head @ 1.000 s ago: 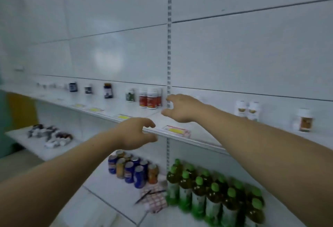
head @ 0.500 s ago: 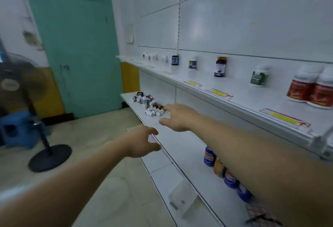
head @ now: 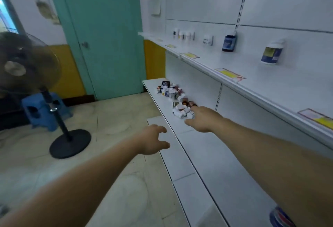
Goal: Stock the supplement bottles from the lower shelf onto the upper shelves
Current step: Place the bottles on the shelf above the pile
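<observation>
Head view looks down along a white shelving run, with both my bare arms stretched out ahead of me. My right hand (head: 201, 118) reaches over the lower shelf (head: 207, 154), palm down, fingers stretched forward and loosely spread, holding nothing. Its fingertips (head: 192, 108) are at the near end of the heap of supplement bottles (head: 173, 97); I cannot tell whether they actually touch a bottle. The heap is a jumble of small bottles and little boxes, mostly lying on their sides, strung along the far part of the lower shelf close to its back wall.

My left hand (head: 153, 140) hovers just off the front edge of that shelf, well short of the heap, fingers half curled with the thumb held apart, gripping nothing.

Above, the upper shelf (head: 270, 86) carries a few items standing upright and spaced apart near the back panel: a white-capped bottle with a blue label (head: 272, 53), a dark blue bottle (head: 229, 43), a small white box (head: 208, 40) and, farther off, a cluster of small pale bottles (head: 183, 35). Yellow price tags (head: 229, 74) sit along its front lip.

To the left stand a teal door (head: 104, 37), a pedestal fan (head: 27, 64) and a blue stool (head: 43, 107) on the tiled floor (head: 108, 118).
</observation>
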The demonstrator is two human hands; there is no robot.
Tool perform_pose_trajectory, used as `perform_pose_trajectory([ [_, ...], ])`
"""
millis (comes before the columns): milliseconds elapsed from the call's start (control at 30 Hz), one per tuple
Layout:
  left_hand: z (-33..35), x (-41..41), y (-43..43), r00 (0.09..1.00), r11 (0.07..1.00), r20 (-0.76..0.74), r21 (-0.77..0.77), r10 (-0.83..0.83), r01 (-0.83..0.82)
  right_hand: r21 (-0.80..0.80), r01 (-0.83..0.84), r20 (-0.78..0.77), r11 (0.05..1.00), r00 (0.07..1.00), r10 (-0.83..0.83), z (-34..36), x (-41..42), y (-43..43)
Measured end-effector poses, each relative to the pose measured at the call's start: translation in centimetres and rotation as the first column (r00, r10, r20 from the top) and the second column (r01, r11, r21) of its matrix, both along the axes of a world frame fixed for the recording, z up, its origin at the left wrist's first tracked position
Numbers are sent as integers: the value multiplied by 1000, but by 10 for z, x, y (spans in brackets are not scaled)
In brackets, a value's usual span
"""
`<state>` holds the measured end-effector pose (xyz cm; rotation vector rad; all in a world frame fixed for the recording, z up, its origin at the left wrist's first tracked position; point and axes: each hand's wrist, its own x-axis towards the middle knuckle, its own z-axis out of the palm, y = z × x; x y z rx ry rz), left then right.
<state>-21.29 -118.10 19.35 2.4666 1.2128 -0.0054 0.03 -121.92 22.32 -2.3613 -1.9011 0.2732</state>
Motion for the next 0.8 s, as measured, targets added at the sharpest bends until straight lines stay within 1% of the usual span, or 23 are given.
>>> perform_pose_trajectory([
  [67, -13, 4, 49, 1000, 1000, 15, -12, 4, -4, 1, -39, -3, 999, 999, 39, -16, 2, 47],
  [100, -21, 6, 75, 1000, 1000, 14, -16, -4, 4, -3, -30, -11, 1000, 999, 30, -25, 3, 72],
  [267, -51, 15, 210, 994, 993, -40, -51, -106, 104, -53, 162, -86, 985, 982, -166, -65, 8, 196],
  [433, -50, 21, 334, 971, 972, -92, -96, -222, 213, -61, 268, -175, 961, 945, -275, -72, 11, 308],
  [500, -49, 27, 381, 961, 962, -99, -116, -259, 247, -90, 315, -183, 945, 927, -327, -71, 16, 353],
  [600, -50, 39, 439, 946, 948, -107, -116, -307, 295, -127, 319, -183, 939, 923, -338, -76, 27, 413],
  [667, -55, 52, 489, 944, 947, -96, -102, -315, 306, -110, 327, -204, 939, 917, -343, -84, 37, 460],
  [800, -69, 80, 590, 954, 949, -52, -133, -295, 286, -47, 321, -236, 946, 917, -323, -108, 60, 557],
])
